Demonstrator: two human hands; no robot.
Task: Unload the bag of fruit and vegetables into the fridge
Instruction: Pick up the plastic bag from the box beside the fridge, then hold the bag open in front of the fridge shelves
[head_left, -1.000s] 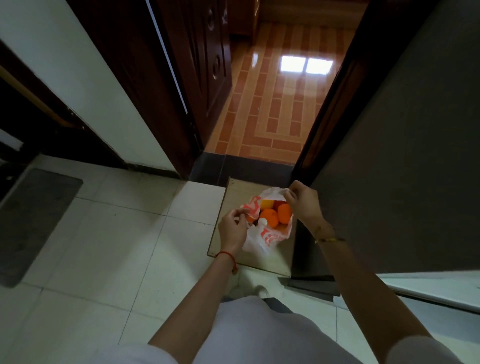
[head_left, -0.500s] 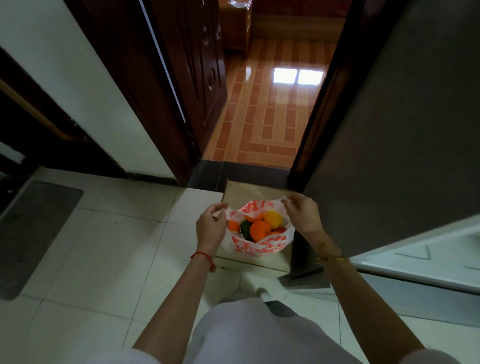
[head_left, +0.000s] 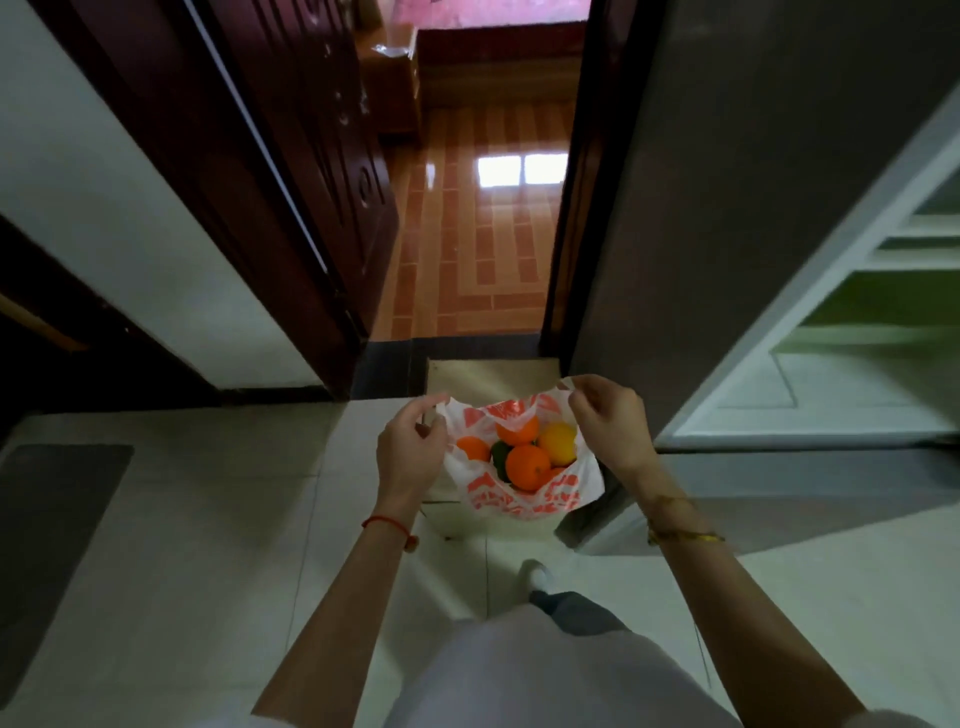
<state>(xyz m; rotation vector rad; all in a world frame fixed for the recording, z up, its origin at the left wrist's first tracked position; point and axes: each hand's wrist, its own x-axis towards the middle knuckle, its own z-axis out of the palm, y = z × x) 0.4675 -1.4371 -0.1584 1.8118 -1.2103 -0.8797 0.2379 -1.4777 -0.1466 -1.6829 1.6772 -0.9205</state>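
Grey mat (head_left: 52, 545): lay flat on the pale floor tiles at far left, well apart from the work.
Dark wooden door (head_left: 291, 171): stood swung open, leaving the way clear to the room with the orange tiled floor.
Left hand (head_left: 410, 452): fingers curled, thumb and fingertips pinched on the left edge of the bag mouth; pulled outward, likely to spread the opening; red cord at the wrist.
Plastic bag (head_left: 519, 499): white with red print, held up above a cardboard sheet (head_left: 488, 376) on the floor just before the doorway; mouth drawn wide between both hands so the contents showed.
Fruit: several oranges (head_left: 527, 465) packed together, one yellow citrus (head_left: 558, 441) at the right, a dark green piece (head_left: 500, 457) half buried between them; kind of the green one not clear; all inside the bag, nothing unloaded yet.
Right hand (head_left: 608, 421): fingers curled, pinched on the right rim of the bag at its upper corner; held level with the left to keep the mouth taut; gold bracelet at the wrist.
Fridge (head_left: 769, 171): grey side panel just right of the bag; open, white interior and shelves (head_left: 914, 260) showing at far right, ready to receive produce.
Step in hand: judged as opening the bag before a first pick.
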